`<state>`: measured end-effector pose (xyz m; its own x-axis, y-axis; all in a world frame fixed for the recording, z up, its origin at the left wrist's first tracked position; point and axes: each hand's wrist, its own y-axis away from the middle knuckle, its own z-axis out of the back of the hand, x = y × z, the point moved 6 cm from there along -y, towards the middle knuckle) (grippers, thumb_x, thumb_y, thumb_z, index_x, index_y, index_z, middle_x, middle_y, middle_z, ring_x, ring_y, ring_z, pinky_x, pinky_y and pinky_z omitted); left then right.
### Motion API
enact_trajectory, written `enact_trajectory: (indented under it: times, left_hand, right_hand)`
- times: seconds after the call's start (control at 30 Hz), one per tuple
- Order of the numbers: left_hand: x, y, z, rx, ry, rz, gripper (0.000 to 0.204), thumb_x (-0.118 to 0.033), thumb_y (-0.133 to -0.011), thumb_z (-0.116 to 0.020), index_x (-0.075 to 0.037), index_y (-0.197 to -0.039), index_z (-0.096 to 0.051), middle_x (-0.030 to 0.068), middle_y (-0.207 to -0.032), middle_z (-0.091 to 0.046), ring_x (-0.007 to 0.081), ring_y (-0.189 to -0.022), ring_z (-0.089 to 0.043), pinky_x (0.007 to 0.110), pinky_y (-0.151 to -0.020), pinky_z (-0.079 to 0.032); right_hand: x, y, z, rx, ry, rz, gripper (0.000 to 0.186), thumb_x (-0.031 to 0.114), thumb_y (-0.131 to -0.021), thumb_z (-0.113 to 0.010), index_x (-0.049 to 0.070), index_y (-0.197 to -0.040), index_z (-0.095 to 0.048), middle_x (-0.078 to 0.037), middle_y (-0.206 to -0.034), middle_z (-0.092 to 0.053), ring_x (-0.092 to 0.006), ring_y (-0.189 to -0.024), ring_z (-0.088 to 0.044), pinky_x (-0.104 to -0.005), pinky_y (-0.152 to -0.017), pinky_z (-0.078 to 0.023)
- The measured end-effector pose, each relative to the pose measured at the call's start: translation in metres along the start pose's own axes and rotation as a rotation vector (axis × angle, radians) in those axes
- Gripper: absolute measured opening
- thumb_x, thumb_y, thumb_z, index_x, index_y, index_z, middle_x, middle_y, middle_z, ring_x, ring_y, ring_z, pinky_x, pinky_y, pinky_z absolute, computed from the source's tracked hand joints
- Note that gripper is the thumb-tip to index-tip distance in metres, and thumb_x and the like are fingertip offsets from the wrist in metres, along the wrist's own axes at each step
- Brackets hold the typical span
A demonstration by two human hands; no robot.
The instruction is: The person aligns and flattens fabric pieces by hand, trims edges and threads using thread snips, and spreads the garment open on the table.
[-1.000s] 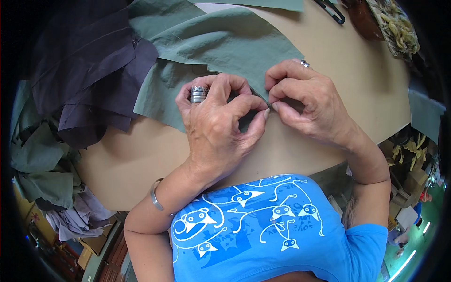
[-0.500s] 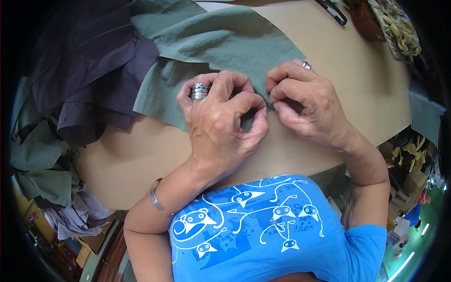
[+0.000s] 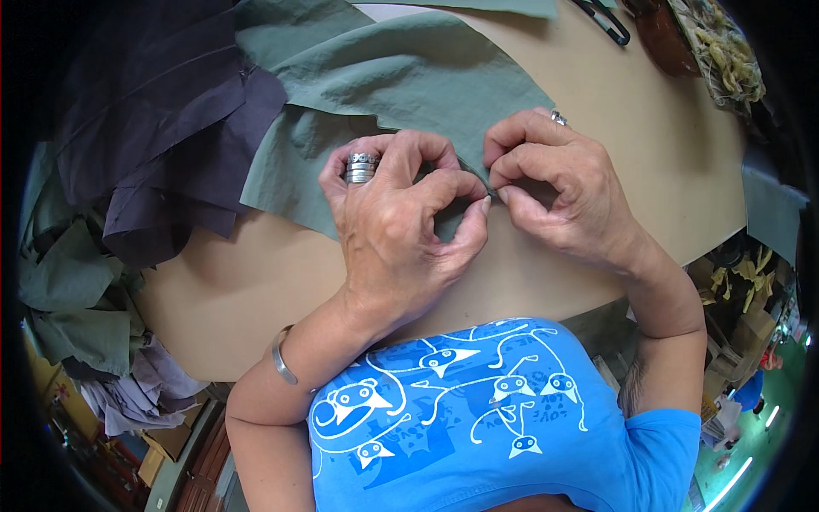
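Note:
A large piece of grey-green fabric (image 3: 409, 68) lies spread under both hands, its near corner drawn up between them. My left hand (image 3: 401, 205), with rings on one finger, is closed in a pinch on the edge of this fabric. Close beside it, my right hand (image 3: 559, 188) is also closed, thumb and forefinger pressed together at the same corner. The two pinches almost touch. Whatever fine thing may sit between the right fingertips is too small to make out.
Dark purple fabric pieces (image 3: 162, 128) are heaped on the table (image 3: 631, 171) at the left. More green cloth (image 3: 77, 273) and lilac cloth (image 3: 141, 388) hang past the left edge. A black-handled tool (image 3: 604, 21) and a brown container (image 3: 661, 34) lie at the far right.
Both hands keep their pinches at the fabric corner, with only tiny finger shifts. At the far edge, a strip of green cloth now shows more.

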<state>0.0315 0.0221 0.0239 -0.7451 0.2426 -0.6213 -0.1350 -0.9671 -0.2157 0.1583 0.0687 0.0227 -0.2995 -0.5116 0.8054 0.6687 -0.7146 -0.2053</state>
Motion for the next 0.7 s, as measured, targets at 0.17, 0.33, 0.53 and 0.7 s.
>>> enact_trajectory:
  times: [0.17, 0.33, 0.53, 0.7]
  left_hand:
    - [0.0009, 0.0001, -0.0010, -0.012, -0.004, -0.020, 0.014, -0.012, -0.064, -0.074, -0.012, -0.075, -0.067, -0.0002, -0.084, -0.055, 0.0162, -0.086, -0.054, 0.037, -0.093, -0.026]
    - [-0.0001, 0.0003, -0.0008, -0.020, -0.019, -0.037, 0.014, -0.013, -0.063, -0.075, -0.013, -0.074, -0.066, -0.0002, -0.084, -0.056, 0.0158, -0.086, -0.054, 0.038, -0.092, -0.027]
    - [-0.0012, 0.0004, -0.0013, -0.047, -0.028, -0.044, 0.015, -0.011, -0.062, -0.074, -0.012, -0.073, -0.065, -0.0001, -0.084, -0.055, 0.0168, -0.086, -0.054, 0.037, -0.091, -0.028]
    - [-0.0014, 0.0008, 0.0000, -0.054, -0.029, -0.053, 0.016, -0.008, -0.061, -0.072, -0.012, -0.075, -0.065, 0.0001, -0.084, -0.055, 0.0185, -0.087, -0.053, 0.037, -0.091, -0.028]
  right_hand:
    - [0.0006, -0.0004, 0.0013, 0.019, -0.010, -0.005, 0.016, -0.010, -0.061, -0.060, 0.000, -0.074, -0.060, -0.009, -0.087, -0.060, -0.0210, -0.076, -0.056, -0.0292, -0.066, -0.046]
    - [0.0011, 0.0005, 0.0011, 0.035, -0.025, 0.006, 0.015, -0.009, -0.061, -0.061, -0.001, -0.074, -0.061, -0.010, -0.086, -0.060, -0.0217, -0.075, -0.056, -0.0299, -0.067, -0.046]
    - [0.0013, 0.0009, 0.0008, 0.030, -0.037, 0.011, 0.016, -0.008, -0.061, -0.061, -0.001, -0.074, -0.062, -0.010, -0.086, -0.060, -0.0222, -0.076, -0.057, -0.0301, -0.067, -0.046]
    - [0.0005, 0.0006, 0.0004, 0.023, -0.043, -0.008, 0.015, -0.008, -0.061, -0.062, 0.000, -0.074, -0.062, -0.009, -0.086, -0.060, -0.0216, -0.077, -0.057, -0.0298, -0.068, -0.046]
